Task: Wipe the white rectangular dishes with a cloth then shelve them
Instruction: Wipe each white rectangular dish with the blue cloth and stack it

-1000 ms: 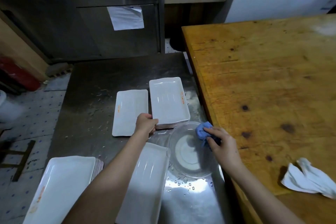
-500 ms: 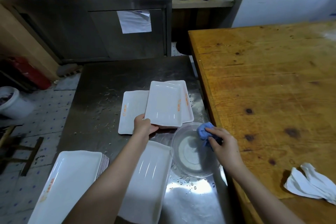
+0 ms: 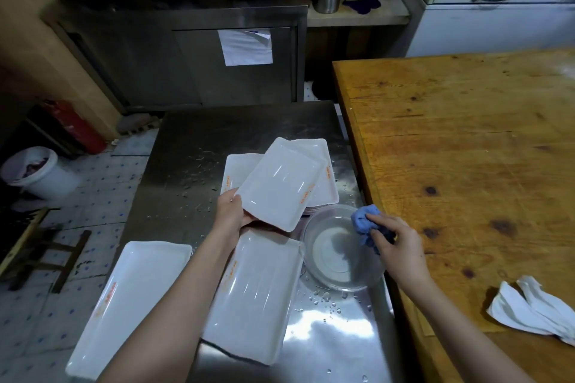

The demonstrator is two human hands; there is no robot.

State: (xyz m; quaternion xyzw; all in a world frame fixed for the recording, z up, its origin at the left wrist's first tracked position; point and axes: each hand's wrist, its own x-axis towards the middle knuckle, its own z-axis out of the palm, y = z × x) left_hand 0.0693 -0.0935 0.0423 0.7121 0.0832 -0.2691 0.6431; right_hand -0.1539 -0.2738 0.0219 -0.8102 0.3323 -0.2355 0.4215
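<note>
Left hand (image 3: 231,211) grips one white rectangular dish (image 3: 277,185) by its near-left corner, thumb on the rim, fingers beneath. Dish is lifted and tilted, turned askew over the stack of dishes (image 3: 323,177) at the far side of the steel table (image 3: 193,140). A single flat dish (image 3: 235,169) lies just left of that stack, partly covered by the held one.

Right hand (image 3: 395,246) is closed around a bunched blue cloth (image 3: 364,222), held above the right edge of a clear bowl (image 3: 339,255). Water drops on the steel near the bowl.

Nearer the person: another dish (image 3: 258,298) under the left forearm, and a long stack (image 3: 130,298) at the table's left corner.

Wooden table (image 3: 466,149) stands to the right, touching the steel one; a crumpled white cloth (image 3: 535,308) lies on it.
</note>
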